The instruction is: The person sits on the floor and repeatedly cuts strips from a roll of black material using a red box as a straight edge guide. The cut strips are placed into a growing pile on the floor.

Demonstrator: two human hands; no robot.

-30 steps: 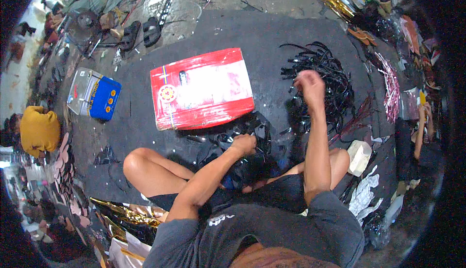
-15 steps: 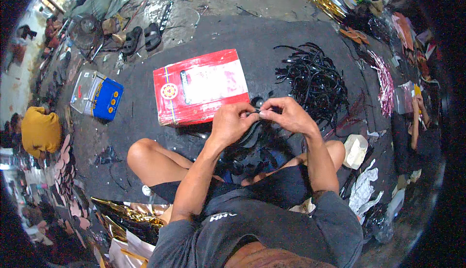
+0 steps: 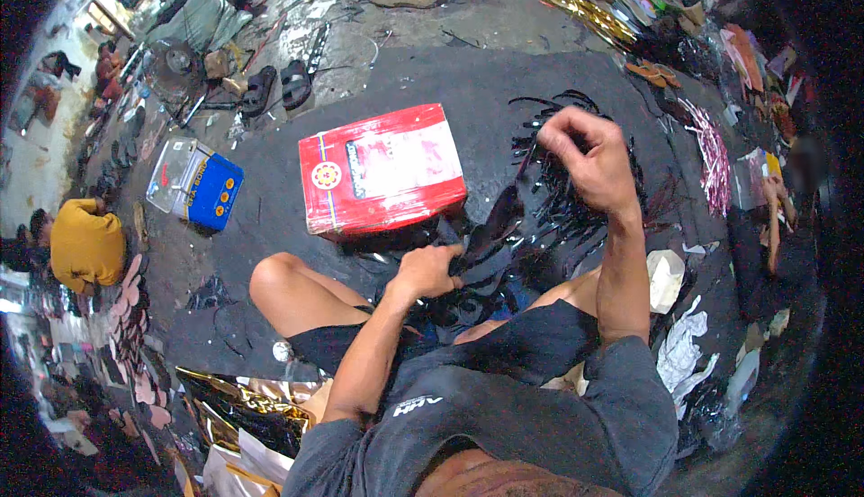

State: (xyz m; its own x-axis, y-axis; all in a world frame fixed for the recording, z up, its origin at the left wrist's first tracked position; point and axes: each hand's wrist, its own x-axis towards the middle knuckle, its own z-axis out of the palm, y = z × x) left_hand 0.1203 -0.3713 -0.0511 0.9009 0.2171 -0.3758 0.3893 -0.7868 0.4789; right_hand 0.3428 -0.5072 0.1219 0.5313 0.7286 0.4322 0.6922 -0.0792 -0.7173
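My right hand [image 3: 594, 159] is raised above a tangled pile of glossy black straps [image 3: 576, 213], with thumb and fingers pinched together. A thin dark strap [image 3: 525, 167] hangs from its fingertips toward the black pieces below; its lower end merges with them. Low over my lap, my left hand [image 3: 427, 272] has its thumb and forefinger apart, beside a heap of flat black pieces [image 3: 486, 272]. I see nothing in its grip, though its palm is hidden.
Ahead stands a red and white carton [image 3: 382, 168] on the dark mat [image 3: 432, 74]. Left of it is a blue and clear container [image 3: 211, 191]. A pale block [image 3: 664, 279] lies by my right knee. People sit at both sides, one in a yellow top [image 3: 87, 243].
My hands, which were together in front of the carton, have parted. The right rose to the right over the strap pile; the left dropped toward my lap.
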